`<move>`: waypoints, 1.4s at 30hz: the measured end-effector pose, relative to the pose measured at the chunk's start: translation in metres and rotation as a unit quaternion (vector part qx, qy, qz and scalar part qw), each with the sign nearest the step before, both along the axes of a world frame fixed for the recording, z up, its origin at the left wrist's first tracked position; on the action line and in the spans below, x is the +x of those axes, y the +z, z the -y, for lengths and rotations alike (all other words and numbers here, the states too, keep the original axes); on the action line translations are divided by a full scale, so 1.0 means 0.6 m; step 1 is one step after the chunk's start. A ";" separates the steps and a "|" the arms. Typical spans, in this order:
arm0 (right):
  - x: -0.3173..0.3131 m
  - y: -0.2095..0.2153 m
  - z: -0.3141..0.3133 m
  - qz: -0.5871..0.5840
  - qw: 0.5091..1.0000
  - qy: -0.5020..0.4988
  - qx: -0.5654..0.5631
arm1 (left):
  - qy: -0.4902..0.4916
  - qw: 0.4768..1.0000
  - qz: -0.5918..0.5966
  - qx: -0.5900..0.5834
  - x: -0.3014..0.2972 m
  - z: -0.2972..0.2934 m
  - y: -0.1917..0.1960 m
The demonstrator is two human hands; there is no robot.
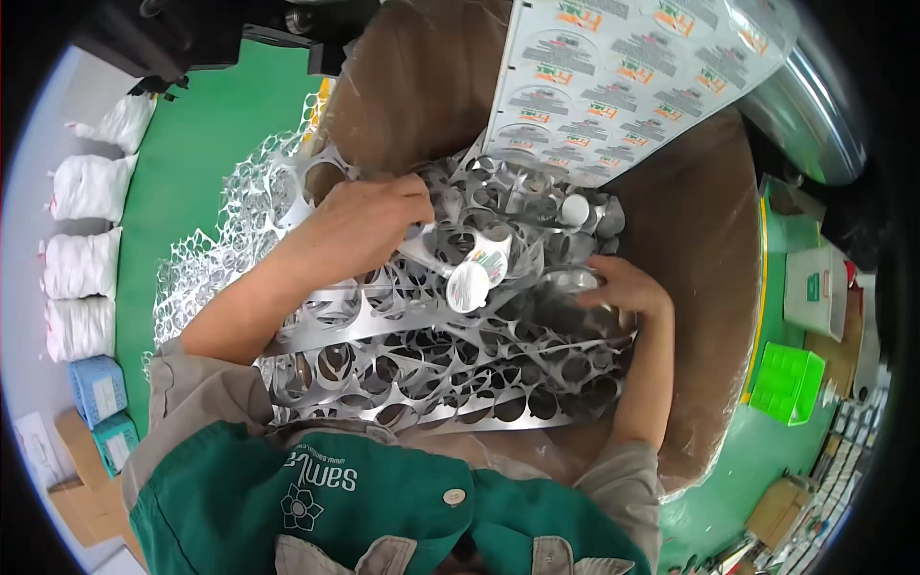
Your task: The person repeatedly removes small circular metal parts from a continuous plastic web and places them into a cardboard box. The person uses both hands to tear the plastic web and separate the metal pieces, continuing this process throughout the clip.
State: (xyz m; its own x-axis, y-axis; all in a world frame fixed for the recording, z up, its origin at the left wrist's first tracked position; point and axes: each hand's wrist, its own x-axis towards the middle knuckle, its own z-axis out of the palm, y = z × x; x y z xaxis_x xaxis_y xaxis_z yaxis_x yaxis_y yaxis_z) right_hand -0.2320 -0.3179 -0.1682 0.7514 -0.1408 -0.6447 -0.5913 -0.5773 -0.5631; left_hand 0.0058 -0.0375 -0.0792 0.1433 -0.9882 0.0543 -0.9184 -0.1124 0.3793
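A heap of silvery punched scrap sheets (450, 359), full of round holes, fills a large box lined with brown plastic. My left hand (379, 220) is closed on the edge of a scrap sheet at the upper left of the heap. At the heap's right side, my right hand (623, 287) curls its fingers against a shiny, see-through piece (570, 283); whether it grips that piece is unclear. Between my hands lie a white round lid (468, 287) and a printed round lid (493, 264). A smaller white disc (575, 210) rests farther back.
A printed sheet (604, 86) hangs down at the far side, beside a shiny metal roller (810, 110). The brown liner (704, 287) rises on the right. White bundles (81, 264) line the left wall. A bright green crate (786, 383) stands on the floor at right.
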 end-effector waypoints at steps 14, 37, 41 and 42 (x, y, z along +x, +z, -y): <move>-0.005 -0.317 0.012 0.211 0.882 -0.369 -0.205 | -0.103 0.993 -0.013 0.056 -0.002 0.006 -0.005; -0.021 -0.226 -0.029 -0.087 0.949 -0.146 -0.266 | 0.207 0.938 -0.272 -0.052 0.031 0.037 0.034; -0.015 -0.067 -0.021 0.034 0.995 0.078 -0.046 | 0.109 0.967 -0.217 -0.082 0.011 0.056 0.037; -0.019 -0.034 -0.029 0.139 0.988 0.060 -0.011 | 0.118 0.968 -0.195 -0.109 0.007 0.054 0.024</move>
